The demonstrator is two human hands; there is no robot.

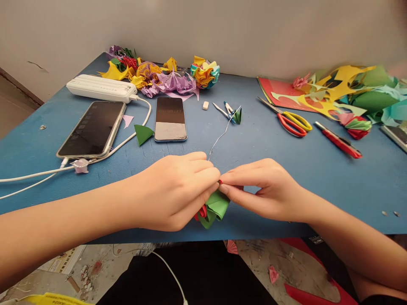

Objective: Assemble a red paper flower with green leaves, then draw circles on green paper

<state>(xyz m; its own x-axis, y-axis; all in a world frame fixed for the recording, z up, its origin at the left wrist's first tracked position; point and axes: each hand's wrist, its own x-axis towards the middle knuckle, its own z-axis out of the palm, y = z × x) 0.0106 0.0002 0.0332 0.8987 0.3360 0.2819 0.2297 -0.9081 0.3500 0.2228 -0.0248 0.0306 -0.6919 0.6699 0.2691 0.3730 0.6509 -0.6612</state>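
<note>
Near the table's front edge, my left hand (181,190) is closed around a folded paper flower (216,207) with green and red layers. Its lower part hangs below my fingers, and the rest is hidden in my grip. My right hand (263,188) meets the left one, thumb and forefinger pinched on a small dark red bit (220,181) at the flower's top. From behind my left fingers a thin pale wire (219,138) runs up and away over the table. A small dark green paper cone (237,116) lies by the wire's far end.
Scissors (291,123) and a red utility knife (338,140) lie on the right. Coloured paper scraps (333,95) are heaped behind them. On the left are two phones (92,129), a white power bank (101,87) and a cable. Paper flowers (205,74) line the back; an eraser (205,105) sits mid-table.
</note>
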